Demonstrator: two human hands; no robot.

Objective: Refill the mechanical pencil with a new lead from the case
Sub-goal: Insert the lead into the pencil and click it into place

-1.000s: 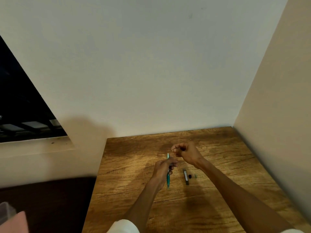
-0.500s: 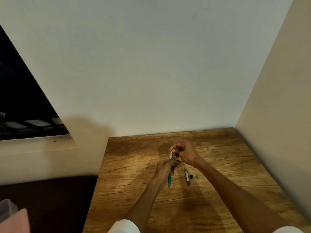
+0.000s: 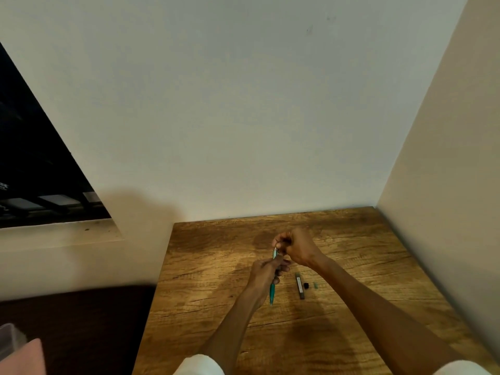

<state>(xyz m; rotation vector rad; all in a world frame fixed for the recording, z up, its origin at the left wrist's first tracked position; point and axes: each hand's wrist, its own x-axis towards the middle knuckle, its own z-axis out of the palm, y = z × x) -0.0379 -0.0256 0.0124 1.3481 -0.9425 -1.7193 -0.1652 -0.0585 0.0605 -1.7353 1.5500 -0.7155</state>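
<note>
My left hand (image 3: 263,272) grips a teal mechanical pencil (image 3: 272,292) around its middle, held nearly upright with the tip pointing down toward me. My right hand (image 3: 296,246) is pinched shut right at the pencil's open top end; a lead between its fingertips is too thin to make out. The dark lead case (image 3: 299,286) lies flat on the wooden table (image 3: 365,266) just right of my left hand. A small black cap (image 3: 306,285) and a small teal cap (image 3: 315,285) lie beside the case.
The table fits into a corner, with a white wall behind and a beige wall on the right. Its left edge drops to a dark floor. A dark window opening is at the far left, and a pink object (image 3: 24,358) sits at the bottom left.
My right hand has come down and left until its pinched fingertips meet the top end of the pencil. My left hand has kept the pencil in nearly the same spot.
</note>
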